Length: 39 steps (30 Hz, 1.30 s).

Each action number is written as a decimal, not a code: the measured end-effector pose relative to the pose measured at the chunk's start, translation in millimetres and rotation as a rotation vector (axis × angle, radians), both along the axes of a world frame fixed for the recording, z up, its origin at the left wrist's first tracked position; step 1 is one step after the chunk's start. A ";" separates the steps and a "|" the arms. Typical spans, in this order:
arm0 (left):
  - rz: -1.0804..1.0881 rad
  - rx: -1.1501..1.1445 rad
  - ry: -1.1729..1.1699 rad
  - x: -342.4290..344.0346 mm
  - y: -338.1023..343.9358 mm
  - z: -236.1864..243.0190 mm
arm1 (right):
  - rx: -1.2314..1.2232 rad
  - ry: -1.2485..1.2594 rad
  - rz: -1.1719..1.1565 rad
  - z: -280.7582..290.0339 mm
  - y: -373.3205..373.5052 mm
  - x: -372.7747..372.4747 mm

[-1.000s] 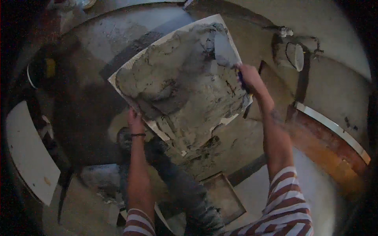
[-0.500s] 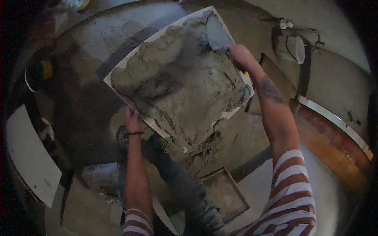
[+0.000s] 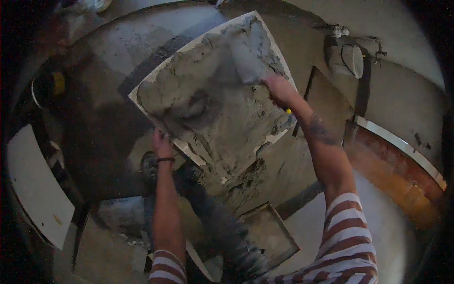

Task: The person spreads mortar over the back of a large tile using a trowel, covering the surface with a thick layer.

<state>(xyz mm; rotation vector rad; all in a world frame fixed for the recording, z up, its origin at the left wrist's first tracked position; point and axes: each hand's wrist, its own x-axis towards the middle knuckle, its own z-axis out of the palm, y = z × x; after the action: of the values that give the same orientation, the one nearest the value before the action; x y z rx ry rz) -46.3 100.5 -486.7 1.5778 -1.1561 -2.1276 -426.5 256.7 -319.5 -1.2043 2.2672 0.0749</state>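
A large square tile [image 3: 158, 71] with pale edges is in front of me, its upper face covered in wet grey mortar [image 3: 227, 118]. My left hand [image 3: 162, 143] is closed on the tile's near left edge; the fingertips are partly hidden beneath it. My right hand [image 3: 281, 91] is wrapped round the handle of a trowel [image 3: 246, 61], whose yellow handle end shows below the fist. The flat metal blade lies on the mortar toward the tile's far right, somewhat blurred. Mortar is rough and ridged near the corner closest to me, with a dark hollow left of centre.
Right of the tile stands a pale bucket [image 3: 352, 61] with a dark handle. A brown panel with a white edge [image 3: 397, 151] curves along the right. A white panel [image 3: 40, 184] is at left, near a dark bucket [image 3: 54, 87]. Another square tile [image 3: 269, 236] lies below, beside my leg.
My right hand has drawn the trowel left and slightly nearer across the mortar, off the tile's right edge area. The tile and my left hand have shifted only slightly.
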 end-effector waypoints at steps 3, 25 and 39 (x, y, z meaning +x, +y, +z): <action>-0.007 -0.030 -0.119 47.9 -23.4 -26.1 | -0.119 0.039 0.201 3.4 -3.1 44.3; -0.087 -0.194 -0.130 25.6 -15.4 -24.6 | 0.111 -0.188 -0.402 31.5 -77.2 8.9; -0.081 -0.110 -0.078 33.5 -28.4 -6.2 | 0.283 0.068 -0.308 93.5 -23.8 45.3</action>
<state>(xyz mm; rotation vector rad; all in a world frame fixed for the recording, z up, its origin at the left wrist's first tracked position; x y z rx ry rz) -12.9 72.1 -492.9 1.6031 -1.3605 -2.0288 -381.2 232.8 -226.0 -0.7106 2.3763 0.3120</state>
